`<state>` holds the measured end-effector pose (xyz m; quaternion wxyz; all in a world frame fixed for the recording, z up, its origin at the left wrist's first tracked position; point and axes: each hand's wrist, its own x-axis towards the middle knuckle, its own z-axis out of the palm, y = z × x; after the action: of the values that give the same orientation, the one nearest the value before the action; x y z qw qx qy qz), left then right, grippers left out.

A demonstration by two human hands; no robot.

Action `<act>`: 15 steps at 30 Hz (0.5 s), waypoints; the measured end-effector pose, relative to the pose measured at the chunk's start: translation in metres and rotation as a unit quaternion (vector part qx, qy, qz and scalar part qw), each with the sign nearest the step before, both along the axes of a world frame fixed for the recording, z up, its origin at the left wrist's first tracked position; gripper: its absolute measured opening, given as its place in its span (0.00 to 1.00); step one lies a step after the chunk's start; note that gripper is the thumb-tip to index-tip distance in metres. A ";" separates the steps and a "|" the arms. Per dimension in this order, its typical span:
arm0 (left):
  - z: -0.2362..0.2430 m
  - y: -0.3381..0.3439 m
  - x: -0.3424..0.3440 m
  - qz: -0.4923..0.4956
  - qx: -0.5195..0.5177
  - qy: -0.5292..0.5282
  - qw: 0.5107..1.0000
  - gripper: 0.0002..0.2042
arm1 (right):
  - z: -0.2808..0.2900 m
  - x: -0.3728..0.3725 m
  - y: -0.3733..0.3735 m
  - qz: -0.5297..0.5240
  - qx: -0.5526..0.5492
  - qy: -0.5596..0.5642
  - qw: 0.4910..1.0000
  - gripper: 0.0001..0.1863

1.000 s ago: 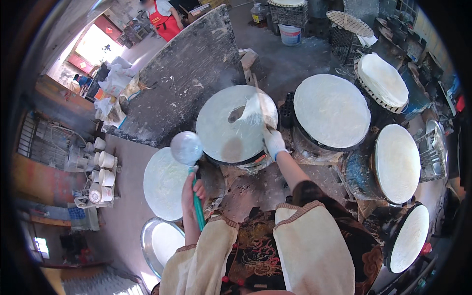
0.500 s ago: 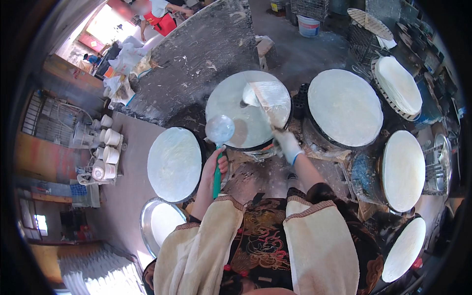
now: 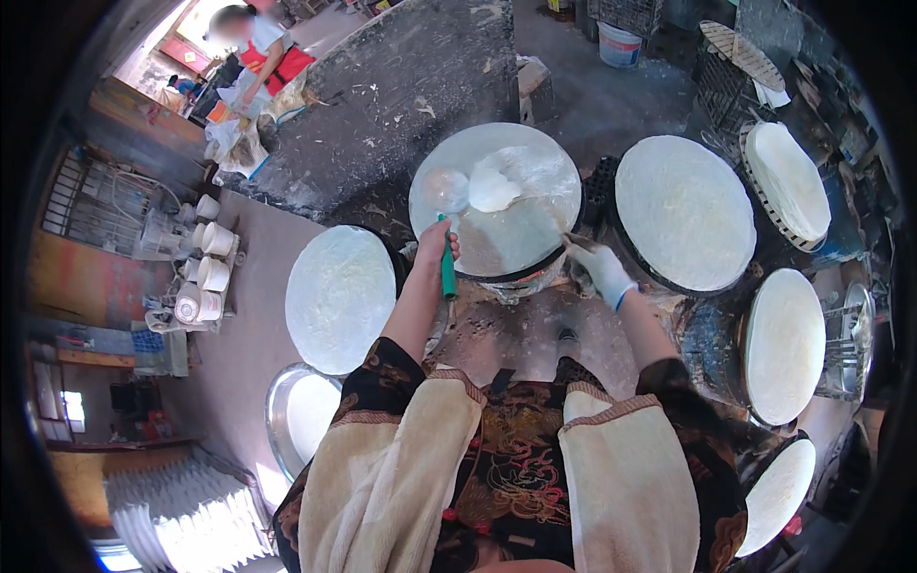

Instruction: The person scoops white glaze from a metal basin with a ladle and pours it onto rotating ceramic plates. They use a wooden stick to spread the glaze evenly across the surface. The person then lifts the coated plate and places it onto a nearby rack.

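In front of me is a round griddle (image 3: 497,258) with a thin pale film over much of it. A puddle of white batter (image 3: 493,191) lies near its middle. My left hand (image 3: 437,244) is closed round the green handle of a ladle (image 3: 446,191), whose round bowl is over the griddle, just left of the puddle. My right hand (image 3: 600,270), in a white glove, is at the griddle's near right edge. Its fingers are closed on the end of a flat spreader; motion smears the blade across the right side of the griddle.
More round griddles bearing white sheets stand at left (image 3: 342,301), right (image 3: 686,212) and far right (image 3: 785,346). A stack of thin pancakes (image 3: 788,180) lies on a woven tray. By my left side is a metal basin (image 3: 279,420) of white batter. A co-worker in a red apron (image 3: 287,69) bends at upper left.
My left hand has moved the ladle forward and right, over the griddle. My right hand has shifted right, and the spreader has swung away from the batter. The co-worker has come further into view.
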<state>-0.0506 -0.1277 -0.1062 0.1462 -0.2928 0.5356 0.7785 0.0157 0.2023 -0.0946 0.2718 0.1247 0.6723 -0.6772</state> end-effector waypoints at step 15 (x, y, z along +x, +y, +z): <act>-0.005 0.064 -0.016 0.075 -0.043 0.066 0.994 0.08 | -0.024 -0.024 -0.081 -0.004 0.088 0.106 0.990 0.20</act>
<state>-0.0669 -0.0633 -0.1108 0.0392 -0.2863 0.5539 0.7808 -0.0085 0.1211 -0.1190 0.1843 0.0779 0.7539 -0.6257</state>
